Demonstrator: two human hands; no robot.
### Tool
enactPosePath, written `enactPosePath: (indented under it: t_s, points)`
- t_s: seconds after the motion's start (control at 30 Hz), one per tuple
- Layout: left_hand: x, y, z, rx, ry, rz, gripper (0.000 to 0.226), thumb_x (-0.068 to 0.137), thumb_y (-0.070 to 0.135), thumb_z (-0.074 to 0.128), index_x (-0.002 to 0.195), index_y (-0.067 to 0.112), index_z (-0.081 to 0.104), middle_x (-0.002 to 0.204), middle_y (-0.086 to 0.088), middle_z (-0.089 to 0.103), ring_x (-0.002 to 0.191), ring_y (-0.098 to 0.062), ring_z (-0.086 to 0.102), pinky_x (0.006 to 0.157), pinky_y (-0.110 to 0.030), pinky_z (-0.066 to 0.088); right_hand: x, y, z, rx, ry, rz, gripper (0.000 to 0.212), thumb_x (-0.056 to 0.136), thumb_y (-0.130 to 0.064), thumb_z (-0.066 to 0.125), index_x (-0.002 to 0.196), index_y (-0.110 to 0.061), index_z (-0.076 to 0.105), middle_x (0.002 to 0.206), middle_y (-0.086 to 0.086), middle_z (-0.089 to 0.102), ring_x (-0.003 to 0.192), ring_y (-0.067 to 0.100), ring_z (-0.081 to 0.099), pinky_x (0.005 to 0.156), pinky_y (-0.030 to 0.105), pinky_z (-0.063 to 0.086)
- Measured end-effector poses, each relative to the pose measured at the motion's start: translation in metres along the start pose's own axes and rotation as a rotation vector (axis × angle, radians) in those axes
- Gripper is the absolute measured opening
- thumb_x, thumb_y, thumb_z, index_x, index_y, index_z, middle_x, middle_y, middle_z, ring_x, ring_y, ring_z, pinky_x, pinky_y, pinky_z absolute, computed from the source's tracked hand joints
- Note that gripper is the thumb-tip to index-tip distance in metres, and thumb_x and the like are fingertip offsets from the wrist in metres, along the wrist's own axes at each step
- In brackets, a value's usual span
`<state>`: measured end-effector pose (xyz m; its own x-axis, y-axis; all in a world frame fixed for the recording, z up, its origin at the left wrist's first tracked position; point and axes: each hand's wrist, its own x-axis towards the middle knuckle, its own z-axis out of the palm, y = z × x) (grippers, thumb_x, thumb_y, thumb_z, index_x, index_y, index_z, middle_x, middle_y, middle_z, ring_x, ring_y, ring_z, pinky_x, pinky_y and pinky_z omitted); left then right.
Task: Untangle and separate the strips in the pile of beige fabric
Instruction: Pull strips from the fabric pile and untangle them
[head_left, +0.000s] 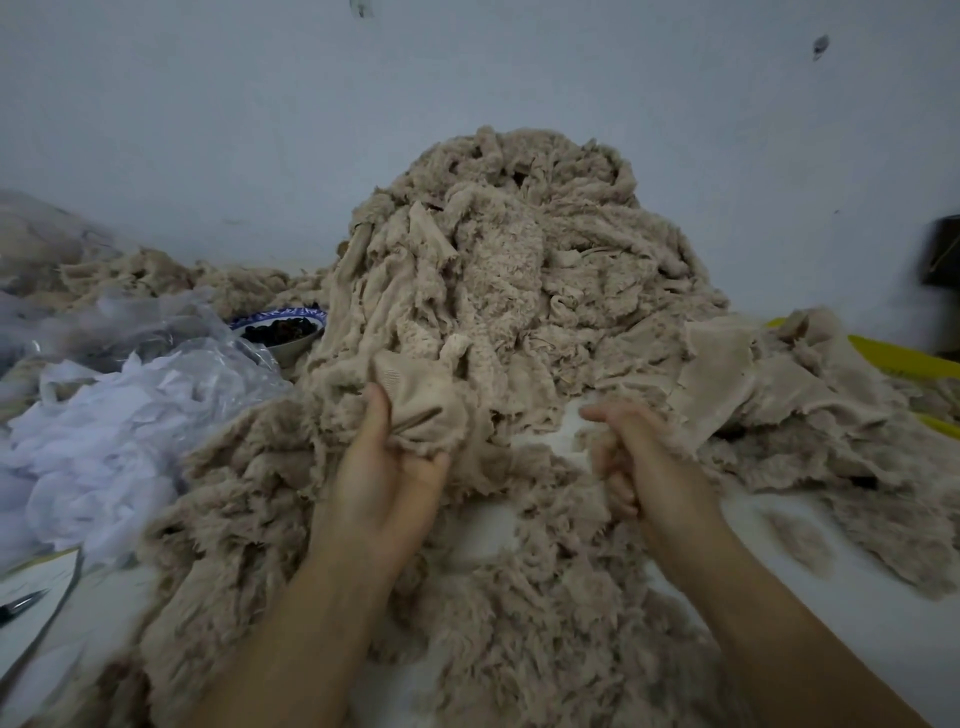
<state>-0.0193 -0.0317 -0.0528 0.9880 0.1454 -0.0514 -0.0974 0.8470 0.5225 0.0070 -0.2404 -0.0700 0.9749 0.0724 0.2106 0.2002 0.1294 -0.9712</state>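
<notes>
A tall pile of tangled beige fabric strips (519, 270) rises against the wall ahead and spreads over the white surface towards me. My left hand (384, 473) grips a bunched beige strip (421, 405) at the pile's foot, thumb up along it and fingers curled under. To its right, my right hand (623, 457) has its fingers curled round a fluffy beige strip (597, 447), with the index finger pointing left. Flatter beige pieces (737, 384) lie at the right.
Crumpled white fabric and clear plastic bags (104, 415) lie at the left. A blue-rimmed bowl (283, 322) with dark contents sits behind them. A yellow object (904, 358) shows at the right edge, and a pen (21, 605) rests on paper at the lower left.
</notes>
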Motion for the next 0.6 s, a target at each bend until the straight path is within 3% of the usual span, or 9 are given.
enactPosePath:
  t_s: [0.07,0.1,0.17,0.2,0.3,0.4,0.47,0.53,0.6]
  points:
    - [-0.003,-0.006,0.004,0.016,-0.052,-0.018,0.045,0.091,0.032,0.056,0.127,0.006,0.061,0.127,-0.012,0.066,0.117,-0.021,0.064,0.099,-0.035,0.052,-0.012,-0.002,0.013,-0.178,-0.079,-0.144,0.025,0.095,-0.054,0.052,0.097,-0.035,0.069,0.077,-0.013,0.066,0.048,0.002,0.048,0.045,0.017,0.037]
    - [-0.006,-0.009,0.006,0.027,-0.080,-0.030,0.045,0.089,0.027,0.059,0.128,0.005,0.060,0.127,-0.013,0.066,0.117,-0.022,0.065,0.099,-0.035,0.052,-0.016,-0.002,0.018,-0.253,-0.105,-0.213,0.029,0.091,-0.062,0.052,0.102,-0.040,0.066,0.087,-0.022,0.067,0.063,-0.003,0.059,0.054,0.012,0.042]
    - [-0.007,-0.014,0.006,0.070,-0.128,-0.064,0.041,0.087,0.018,0.062,0.125,0.003,0.062,0.123,-0.016,0.067,0.111,-0.023,0.067,0.090,-0.034,0.057,-0.021,-0.002,0.027,-0.331,-0.143,-0.272,0.031,0.089,-0.069,0.052,0.114,-0.051,0.058,0.115,-0.031,0.062,0.098,-0.009,0.062,0.077,0.014,0.048]
    - [-0.007,-0.016,0.005,0.101,-0.136,-0.081,0.038,0.088,0.017,0.061,0.122,0.001,0.064,0.122,-0.018,0.067,0.109,-0.025,0.068,0.087,-0.034,0.058,-0.022,-0.001,0.030,-0.323,-0.168,-0.258,0.032,0.089,-0.069,0.053,0.117,-0.055,0.055,0.122,-0.031,0.059,0.100,-0.006,0.062,0.080,0.018,0.049]
    - [-0.009,-0.019,0.004,0.241,-0.158,-0.119,0.031,0.091,0.020,0.059,0.111,0.000,0.073,0.121,-0.021,0.067,0.112,-0.028,0.067,0.091,-0.036,0.057,-0.022,0.002,0.036,-0.258,-0.234,-0.155,0.024,0.089,-0.057,0.056,0.112,-0.049,0.060,0.099,-0.022,0.067,0.069,0.004,0.065,0.061,0.019,0.050]
    - [-0.007,-0.016,0.005,0.215,-0.100,-0.112,0.032,0.088,0.026,0.059,0.101,0.004,0.078,0.119,-0.016,0.070,0.108,-0.024,0.069,0.090,-0.036,0.057,-0.020,0.004,0.033,-0.450,-0.207,-0.287,0.025,0.093,-0.050,0.048,0.091,-0.030,0.063,0.086,-0.011,0.064,0.076,0.005,0.060,0.064,0.012,0.044]
    - [0.000,-0.007,0.001,0.095,0.008,-0.057,0.034,0.091,0.029,0.056,0.107,0.004,0.072,0.102,-0.010,0.076,0.088,-0.017,0.074,0.075,-0.027,0.059,-0.019,0.000,0.028,-0.488,-0.174,-0.319,0.029,0.096,-0.047,0.045,0.087,-0.025,0.061,0.086,-0.010,0.064,0.079,0.005,0.059,0.065,0.012,0.042]
    - [0.006,0.007,-0.005,-0.102,0.055,-0.036,0.028,0.098,0.029,0.049,0.109,0.008,0.064,0.080,0.001,0.070,0.056,-0.002,0.061,0.050,-0.009,0.046,-0.018,-0.004,0.022,-0.439,-0.119,-0.320,0.029,0.101,-0.041,0.044,0.082,-0.023,0.058,0.075,-0.018,0.060,0.068,-0.001,0.055,0.060,0.010,0.040]
    - [0.011,0.016,-0.012,-0.238,0.031,-0.042,0.024,0.102,0.021,0.044,0.107,0.007,0.063,0.082,0.003,0.061,0.057,0.000,0.047,0.045,-0.007,0.036,-0.016,-0.009,0.016,-0.393,-0.069,-0.227,0.035,0.101,-0.041,0.048,0.075,-0.021,0.060,0.068,-0.019,0.060,0.063,-0.006,0.055,0.060,0.009,0.038]
